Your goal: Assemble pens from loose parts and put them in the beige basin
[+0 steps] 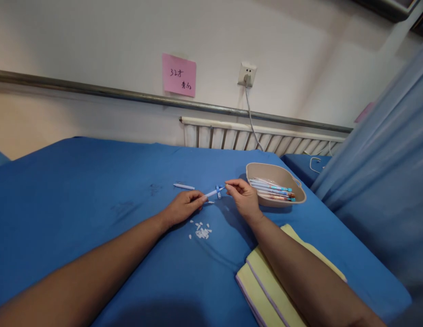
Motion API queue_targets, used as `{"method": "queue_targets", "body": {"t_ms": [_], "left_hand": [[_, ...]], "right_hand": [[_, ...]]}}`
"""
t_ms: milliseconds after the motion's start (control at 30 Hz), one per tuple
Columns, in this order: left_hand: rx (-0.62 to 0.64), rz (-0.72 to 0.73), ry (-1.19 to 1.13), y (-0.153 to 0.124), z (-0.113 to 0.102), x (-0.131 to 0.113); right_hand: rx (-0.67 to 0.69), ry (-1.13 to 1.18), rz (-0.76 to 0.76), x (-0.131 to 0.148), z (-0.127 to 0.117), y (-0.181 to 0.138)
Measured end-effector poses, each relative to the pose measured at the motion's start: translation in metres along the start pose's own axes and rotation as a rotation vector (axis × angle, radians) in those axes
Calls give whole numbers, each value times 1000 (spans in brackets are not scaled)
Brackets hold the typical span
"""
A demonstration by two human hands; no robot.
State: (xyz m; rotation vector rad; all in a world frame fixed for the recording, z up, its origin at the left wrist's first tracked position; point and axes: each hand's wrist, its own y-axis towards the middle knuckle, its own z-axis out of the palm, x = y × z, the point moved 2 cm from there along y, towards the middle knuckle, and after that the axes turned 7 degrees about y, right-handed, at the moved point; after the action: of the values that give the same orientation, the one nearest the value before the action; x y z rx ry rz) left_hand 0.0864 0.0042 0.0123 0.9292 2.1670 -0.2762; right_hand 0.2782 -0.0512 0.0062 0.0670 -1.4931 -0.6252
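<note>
A pale pen is gripped in my left hand, its far end pointing right. Around that end sits a small blue piece. The thumb and fingers of my right hand are pinched together right at the pen's tip; what they hold there is too small to make out. Another pale pen lies on the blue cover behind my left hand. A small white pointed piece rests beneath the held pen. In front of my hands is a loose pile of small white pieces.
Just right of my right hand stands a beige basket with several pens inside. Folded yellow cloth lies under my right forearm. A radiator and wall socket are behind the blue-covered surface; a blue curtain hangs at right.
</note>
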Motion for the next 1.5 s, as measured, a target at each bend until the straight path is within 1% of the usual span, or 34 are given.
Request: {"method": "queue_targets", "body": {"t_ms": [133,367,667,833,1000,1100,1200,1333,1400,1500], "left_hand": [[-1,-11,-4,0,0,-1],[22,-28,-30,-2,1,-4],[42,-50,-61,-2,1,-9],[56,-65,-115,-1,3,-8],[88,-93,-214,-1,6,-8],[64,-111,-312,-1,6,-8],[4,-120,-373,0,6,-8],[-42,-120,-378,2,6,-8],[-37,-122,-371,2,6,-8],[-52,-113,-341,3,5,-8]], "right_hand": [[9,-12,-10,1,0,0],[29,-44,-75,3,2,-2],[24,57,25,1,6,-1],[17,141,74,-2,9,-2],[83,215,133,-5,16,-5],[139,183,160,-6,17,-7],[160,183,166,-8,15,-6],[109,214,232,-14,13,-1],[90,178,252,-18,13,1],[101,105,281,-23,14,2]]}}
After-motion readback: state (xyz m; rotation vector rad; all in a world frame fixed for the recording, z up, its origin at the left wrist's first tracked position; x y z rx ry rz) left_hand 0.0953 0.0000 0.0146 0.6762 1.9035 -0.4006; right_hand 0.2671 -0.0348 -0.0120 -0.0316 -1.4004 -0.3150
